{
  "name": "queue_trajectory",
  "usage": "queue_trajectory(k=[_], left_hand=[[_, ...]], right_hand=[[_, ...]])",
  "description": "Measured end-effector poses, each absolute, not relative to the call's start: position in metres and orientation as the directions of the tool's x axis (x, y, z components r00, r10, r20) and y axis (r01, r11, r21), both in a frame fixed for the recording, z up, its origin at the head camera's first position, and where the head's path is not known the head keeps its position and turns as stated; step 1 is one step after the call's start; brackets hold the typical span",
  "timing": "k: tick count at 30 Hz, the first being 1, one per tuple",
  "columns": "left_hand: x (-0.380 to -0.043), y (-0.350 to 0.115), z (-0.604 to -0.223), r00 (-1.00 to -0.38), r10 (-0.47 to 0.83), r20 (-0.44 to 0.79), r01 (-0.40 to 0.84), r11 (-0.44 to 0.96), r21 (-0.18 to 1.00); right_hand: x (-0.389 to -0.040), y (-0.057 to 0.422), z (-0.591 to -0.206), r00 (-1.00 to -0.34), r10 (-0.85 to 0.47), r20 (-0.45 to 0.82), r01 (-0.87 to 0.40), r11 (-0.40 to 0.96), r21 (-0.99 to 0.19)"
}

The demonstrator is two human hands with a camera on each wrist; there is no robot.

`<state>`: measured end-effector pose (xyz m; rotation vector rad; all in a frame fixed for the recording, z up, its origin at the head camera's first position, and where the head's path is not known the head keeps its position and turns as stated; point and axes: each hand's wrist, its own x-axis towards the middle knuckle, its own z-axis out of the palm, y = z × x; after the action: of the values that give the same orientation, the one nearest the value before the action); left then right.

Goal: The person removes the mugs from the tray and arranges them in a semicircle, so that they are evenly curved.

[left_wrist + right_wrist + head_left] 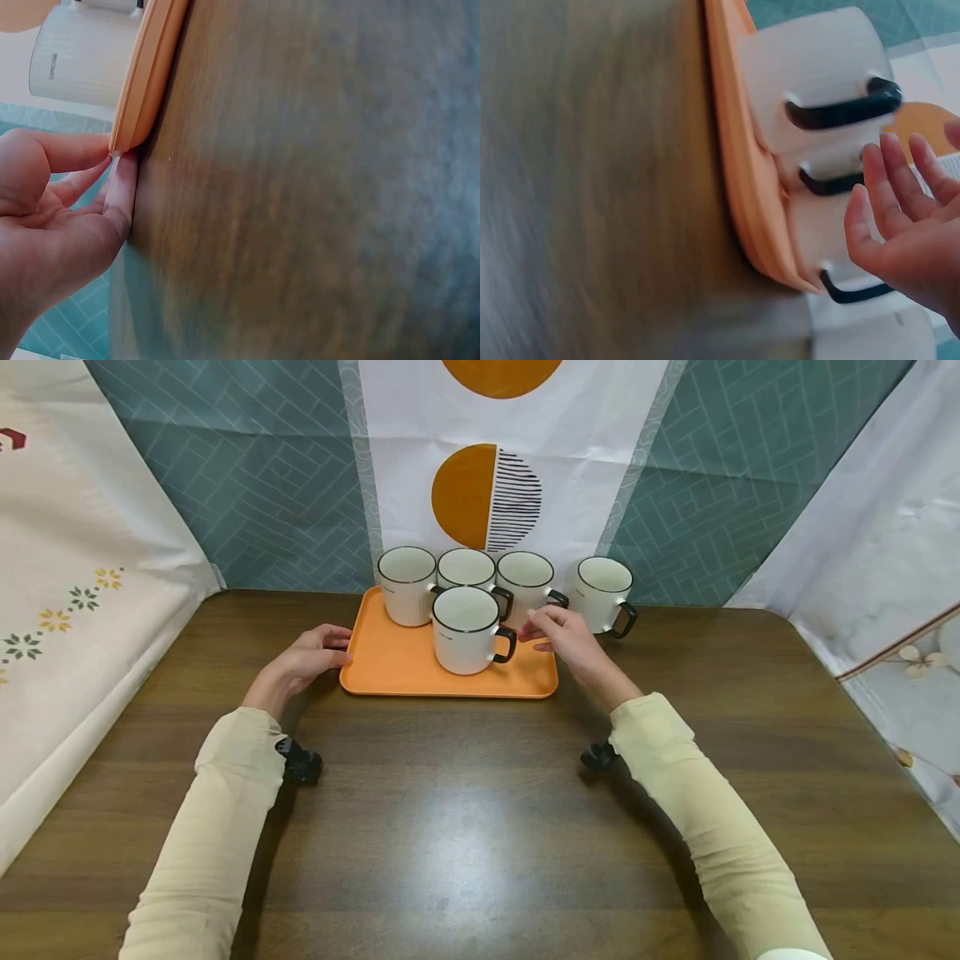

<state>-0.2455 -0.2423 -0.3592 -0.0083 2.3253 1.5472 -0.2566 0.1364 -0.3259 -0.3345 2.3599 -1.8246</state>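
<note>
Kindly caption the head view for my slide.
Left hand touches an orange tray holding four mugs, a fifth beside it.

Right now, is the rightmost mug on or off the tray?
Off: the rightmost mug stands on the table, past the right edge of the tray.

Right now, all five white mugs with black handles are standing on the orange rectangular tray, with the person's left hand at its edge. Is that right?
Not quite: only four white mugs with black handles stand on the orange rectangular tray; the fifth mug stands off it, on the brown wooden table to its right, as the head view shows. The left hand is at the tray's edge.
</note>
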Motion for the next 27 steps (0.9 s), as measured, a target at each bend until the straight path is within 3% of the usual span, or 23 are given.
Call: queue_trajectory(k=[11, 17, 23, 27], left_hand=[[-0.246, -0.241, -0.361, -0.943, 0.177, -0.284, -0.192, 0.407, 0.893], [-0.246, -0.242, -0.36, -0.944, 0.172, -0.281, -0.193, 0.401, 0.895], [-0.246, -0.242, -0.36, -0.944, 0.173, -0.279, -0.192, 0.399, 0.897], [-0.247, -0.241, -0.36, -0.944, 0.179, -0.276, -0.188, 0.394, 0.9]], right_hand=[[-0.258, 0.113, -0.341, -0.942, -0.325, -0.083, 0.033, 0.157, -0.987], [-0.26, 0.101, -0.346, -0.911, -0.411, -0.042, 0.036, 0.023, -0.999], [-0.26, 0.096, -0.349, -0.903, -0.431, -0.005, -0.014, 0.041, -0.999], [-0.261, 0.095, -0.351, -0.907, -0.422, -0.002, 0.011, -0.018, -1.0]])
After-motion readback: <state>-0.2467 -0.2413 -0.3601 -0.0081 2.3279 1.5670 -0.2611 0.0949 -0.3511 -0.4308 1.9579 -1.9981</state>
